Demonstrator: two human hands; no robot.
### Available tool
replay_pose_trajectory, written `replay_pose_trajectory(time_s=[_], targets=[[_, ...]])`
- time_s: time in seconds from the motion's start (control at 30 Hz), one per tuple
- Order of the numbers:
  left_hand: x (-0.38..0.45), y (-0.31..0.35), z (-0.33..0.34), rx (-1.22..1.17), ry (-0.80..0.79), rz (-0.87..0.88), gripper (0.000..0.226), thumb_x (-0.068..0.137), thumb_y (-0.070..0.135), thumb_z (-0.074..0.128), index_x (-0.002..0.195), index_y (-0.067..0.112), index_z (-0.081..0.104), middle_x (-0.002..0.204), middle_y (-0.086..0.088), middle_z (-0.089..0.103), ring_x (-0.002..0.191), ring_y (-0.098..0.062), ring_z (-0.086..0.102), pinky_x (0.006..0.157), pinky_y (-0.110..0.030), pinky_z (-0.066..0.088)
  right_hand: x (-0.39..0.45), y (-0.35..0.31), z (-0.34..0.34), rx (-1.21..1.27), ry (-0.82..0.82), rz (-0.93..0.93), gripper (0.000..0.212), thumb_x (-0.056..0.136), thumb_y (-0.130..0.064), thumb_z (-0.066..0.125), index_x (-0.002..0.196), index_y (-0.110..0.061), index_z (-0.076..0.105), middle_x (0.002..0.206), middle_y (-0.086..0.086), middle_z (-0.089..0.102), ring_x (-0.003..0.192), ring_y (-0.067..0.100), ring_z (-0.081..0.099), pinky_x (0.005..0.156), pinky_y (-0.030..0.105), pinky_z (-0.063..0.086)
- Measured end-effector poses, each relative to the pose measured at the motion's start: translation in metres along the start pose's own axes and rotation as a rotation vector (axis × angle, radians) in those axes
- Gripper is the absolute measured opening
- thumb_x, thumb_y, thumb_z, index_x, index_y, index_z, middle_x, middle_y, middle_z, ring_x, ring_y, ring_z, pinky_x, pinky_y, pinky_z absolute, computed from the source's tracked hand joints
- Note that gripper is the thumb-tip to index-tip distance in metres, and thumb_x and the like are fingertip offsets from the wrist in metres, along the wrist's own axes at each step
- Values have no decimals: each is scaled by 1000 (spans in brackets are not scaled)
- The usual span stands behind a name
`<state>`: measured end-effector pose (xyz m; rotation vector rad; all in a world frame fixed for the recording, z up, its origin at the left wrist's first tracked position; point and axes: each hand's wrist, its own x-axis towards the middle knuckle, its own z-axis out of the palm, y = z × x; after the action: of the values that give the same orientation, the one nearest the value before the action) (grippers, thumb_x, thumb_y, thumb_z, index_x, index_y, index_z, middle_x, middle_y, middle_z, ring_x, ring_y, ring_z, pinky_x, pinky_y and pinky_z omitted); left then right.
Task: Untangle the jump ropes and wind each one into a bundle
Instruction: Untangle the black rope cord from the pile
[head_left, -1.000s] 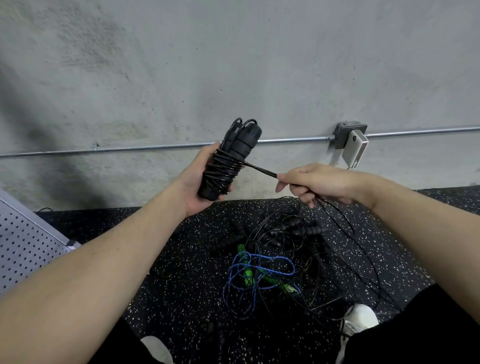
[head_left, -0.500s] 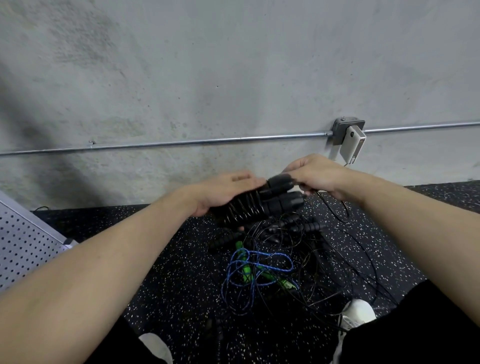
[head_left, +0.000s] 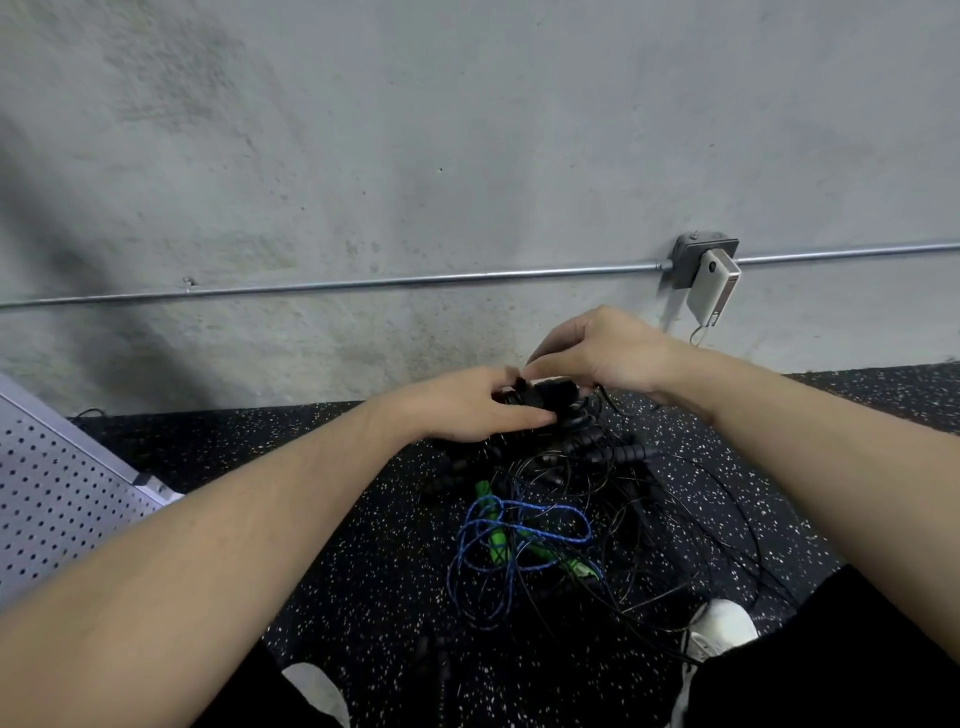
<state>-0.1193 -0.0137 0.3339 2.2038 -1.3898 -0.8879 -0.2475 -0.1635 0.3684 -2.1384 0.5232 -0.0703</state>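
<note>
My left hand (head_left: 467, 405) grips a black jump rope bundle (head_left: 545, 395), two handles wrapped in thin black cord, held low over the floor. My right hand (head_left: 597, 353) is just above its right end, fingers curled and pinching at the bundle's cord. Most of the bundle is hidden by both hands. Below lies a tangle of black ropes (head_left: 623, 499) with ribbed black handles (head_left: 608, 452). A blue rope (head_left: 519, 525) with green handles (head_left: 496, 540) lies in the same pile.
The floor is black speckled rubber (head_left: 363, 571) against a concrete wall with a metal conduit (head_left: 415, 280) and a junction box holding a white device (head_left: 711, 286). A perforated metal panel (head_left: 57, 499) sits at left. My white shoes (head_left: 719, 631) flank the pile.
The bundle came down from chest height, where my right hand pulled the cord taut, to just above the pile. Both hands now meet on it.
</note>
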Motion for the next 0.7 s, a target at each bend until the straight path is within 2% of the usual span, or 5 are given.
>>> replay_pose_trajectory(time_s=[0.2, 0.37, 0.47, 0.6, 0.7], targets=[[1, -1, 9, 61, 125, -90, 39, 95, 59, 59, 108, 22, 60, 92, 2, 69, 88, -18, 67, 72, -31, 51, -1, 2, 7, -112, -157, -37, 18, 100, -19, 60, 112, -26, 71, 59, -6, 63, 46, 7, 56, 52, 15, 48], [4, -2, 9, -164, 254, -155, 32, 92, 59, 63, 101, 28, 59, 93, 4, 70, 84, -12, 67, 74, -30, 54, 1, 5, 8, -198, -39, -23, 17, 102, -31, 56, 112, -19, 63, 59, 0, 62, 44, 12, 61, 46, 17, 46], [6, -3, 7, -288, 315, -157, 41, 91, 60, 63, 113, 26, 62, 96, 6, 71, 85, -10, 69, 73, -29, 55, -1, 1, 4, -253, -9, 30, 29, 99, -48, 54, 95, -22, 65, 54, 1, 50, 46, 16, 65, 44, 21, 42], [2, 0, 4, -432, 330, -124, 33, 100, 48, 59, 130, 33, 59, 95, 14, 68, 78, -1, 67, 56, -11, 46, -3, 2, 3, -122, -71, 43, 42, 102, -50, 46, 88, -18, 68, 46, 0, 48, 48, 20, 63, 61, 37, 56], [1, 2, 3, -469, 335, -91, 32, 99, 48, 60, 129, 37, 61, 102, 14, 69, 86, -4, 66, 59, -12, 45, -6, -2, 2, 23, -129, -5, 29, 104, -39, 50, 105, -19, 70, 58, 3, 66, 47, 9, 58, 49, 21, 45]])
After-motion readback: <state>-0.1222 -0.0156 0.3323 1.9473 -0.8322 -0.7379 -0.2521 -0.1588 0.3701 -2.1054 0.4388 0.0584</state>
